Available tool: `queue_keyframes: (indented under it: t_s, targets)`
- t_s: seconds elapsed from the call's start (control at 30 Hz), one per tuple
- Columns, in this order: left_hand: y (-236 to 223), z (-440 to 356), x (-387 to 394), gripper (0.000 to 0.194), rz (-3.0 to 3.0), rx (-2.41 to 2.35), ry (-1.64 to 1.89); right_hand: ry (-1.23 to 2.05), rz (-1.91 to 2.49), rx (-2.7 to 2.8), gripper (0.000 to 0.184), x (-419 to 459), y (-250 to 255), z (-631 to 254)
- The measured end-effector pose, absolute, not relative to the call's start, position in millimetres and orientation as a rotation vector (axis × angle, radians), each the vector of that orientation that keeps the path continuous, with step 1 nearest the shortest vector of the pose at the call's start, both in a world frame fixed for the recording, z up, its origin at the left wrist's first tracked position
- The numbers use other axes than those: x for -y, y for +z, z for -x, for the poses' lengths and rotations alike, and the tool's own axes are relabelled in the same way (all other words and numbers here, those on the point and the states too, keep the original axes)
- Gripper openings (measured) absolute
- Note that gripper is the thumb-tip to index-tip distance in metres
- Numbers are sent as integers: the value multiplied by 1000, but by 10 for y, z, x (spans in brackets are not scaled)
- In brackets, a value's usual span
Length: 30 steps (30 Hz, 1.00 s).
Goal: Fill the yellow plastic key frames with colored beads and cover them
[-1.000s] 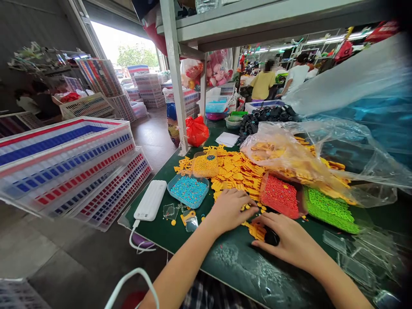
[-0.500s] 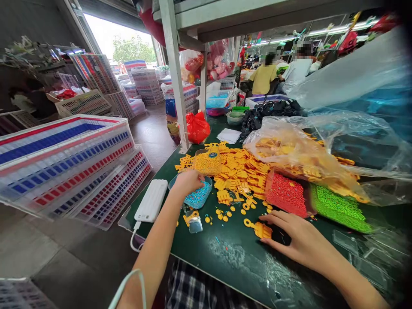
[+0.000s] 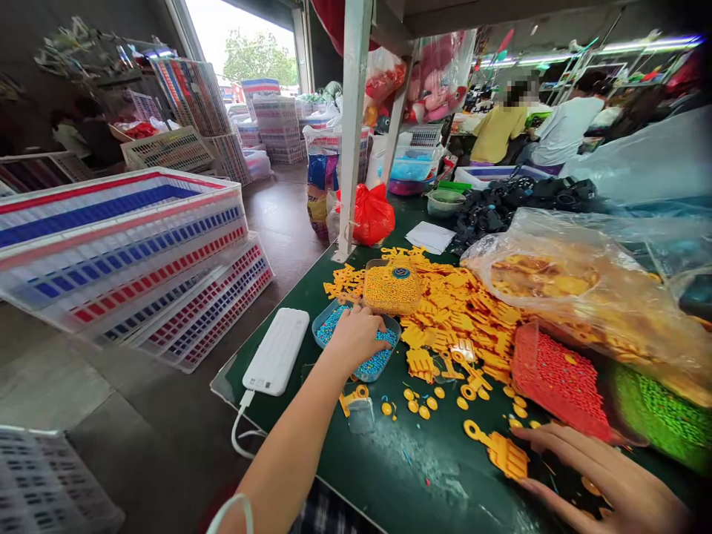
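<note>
My left hand (image 3: 359, 337) is over a clear tub (image 3: 318, 337) of small blue beads (image 3: 374, 363), fingers bent and apart, some tips hidden among the beads. Low on the right, my right hand (image 3: 595, 475) curves around the end of a yellow plastic fork-shaped piece with a ring handle (image 3: 506, 454). Its thumb and fingers are spread, with the thumb tip at the piece's corner; the piece lies flat on the table. Between my hands lie several yellow discs (image 3: 423, 411) and a small clear plastic cover (image 3: 361, 417) beside another yellow piece.
Behind the blue tub stand a tub of yellow beads (image 3: 392, 288) and a heap of yellow pieces (image 3: 461, 308). Red beads (image 3: 567, 374) and green beads (image 3: 676, 408) fill trays at right. A white power bank (image 3: 277, 352) lies left, near crates (image 3: 139, 274). A post (image 3: 350, 133) rises at the back.
The view has swung left, so the table appears further right. My left hand has shifted from the blue tub's left side to over its middle. My right hand stays by the yellow piece.
</note>
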<state>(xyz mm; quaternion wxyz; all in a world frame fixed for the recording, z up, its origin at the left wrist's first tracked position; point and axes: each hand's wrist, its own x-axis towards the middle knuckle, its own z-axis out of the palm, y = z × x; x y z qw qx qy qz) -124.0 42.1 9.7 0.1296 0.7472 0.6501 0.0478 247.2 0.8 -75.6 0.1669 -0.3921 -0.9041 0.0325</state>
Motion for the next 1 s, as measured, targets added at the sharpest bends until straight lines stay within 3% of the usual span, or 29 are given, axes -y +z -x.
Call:
queue_keyframes:
  t_s: [0.4, 0.63, 0.8, 1.0]
  targets:
    - [145, 1261, -464, 14, -2271, -1950, 154, 87, 1043, 2586, 37, -22, -392, -2331]
    - [217, 1310, -465, 15, -2343, -2037, 660, 185, 1100, 2573, 33, 22, -277, -2211]
    - [231, 906, -347, 22, -2544, -1529, 1060, 319, 1100, 2605, 24, 37, -193, -2102]
    - [13, 308, -186, 19, -2596, -1067, 685, 311, 1087, 2601, 26, 46, -204, -2000]
